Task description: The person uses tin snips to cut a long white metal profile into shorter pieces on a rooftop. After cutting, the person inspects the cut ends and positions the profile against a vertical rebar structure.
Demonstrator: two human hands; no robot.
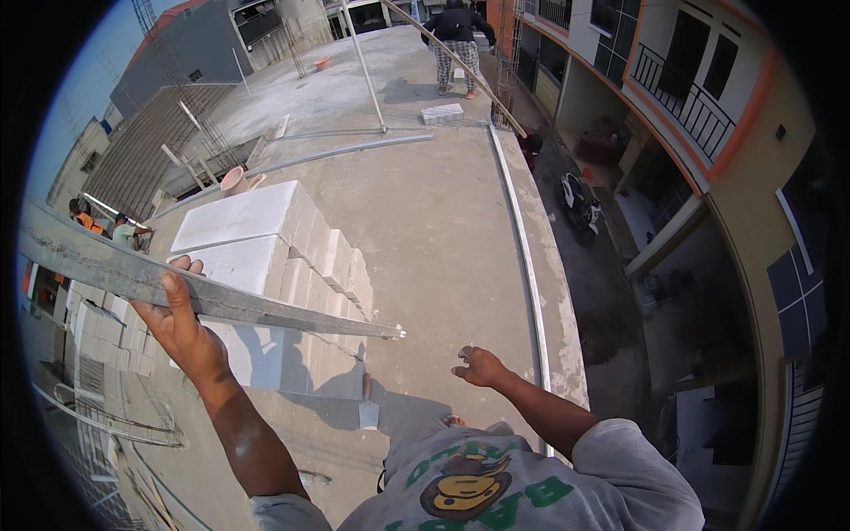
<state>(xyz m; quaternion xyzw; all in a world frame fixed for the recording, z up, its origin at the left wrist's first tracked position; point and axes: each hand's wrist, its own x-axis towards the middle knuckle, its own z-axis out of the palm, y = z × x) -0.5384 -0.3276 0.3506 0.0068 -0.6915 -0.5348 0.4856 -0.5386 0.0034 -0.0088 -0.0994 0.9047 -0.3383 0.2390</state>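
Observation:
My left hand (190, 332) is wrapped round a long grey metal bar (239, 301), thumb on the near side and fingertips showing over its upper edge. The bar slants from the far left down toward the middle, its narrow end in front of a stack of white blocks (235, 217). Over the concrete floor, right of that end, my right hand (479, 365) hangs with loosely bent fingers and nothing visible in it. A trowel (368, 414) lies on the floor beside the lower blocks, near my foot (454, 420).
A pale metal rail (522, 230) runs along the roof's right edge, with a drop to an alley and a parked motorbike (578, 208). A person (456, 44) stands at the far end near a block (442, 113). A bucket (234, 181) sits behind the stack; two people work lower left.

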